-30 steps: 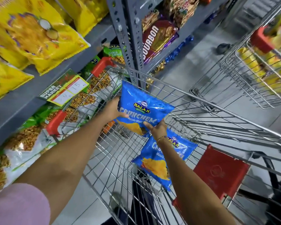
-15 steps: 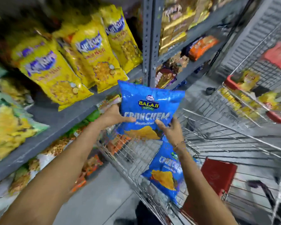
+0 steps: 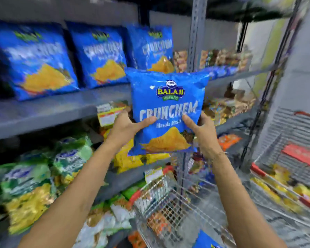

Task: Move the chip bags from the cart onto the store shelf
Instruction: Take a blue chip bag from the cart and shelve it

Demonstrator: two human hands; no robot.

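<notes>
A blue chip bag with yellow chips printed on it is upright in front of me, level with the grey shelf board. My left hand grips its lower left side and my right hand its lower right side, thumbs on the front. Three matching blue bags stand in a row on that shelf, left of and behind the held bag. The wire cart is below my arms, and the corner of another blue bag shows in it at the bottom edge.
A grey perforated upright post rises just right of the shelved bags. Green and yellow snack bags fill the lower shelves on the left. A second wire cart with yellow packets stands at the right. Price tags hang on the shelf edge.
Both hands have lifted the blue bag up out of the cart to the height of the shelf with the blue bags. My view has tilted upward, away from the cart.
</notes>
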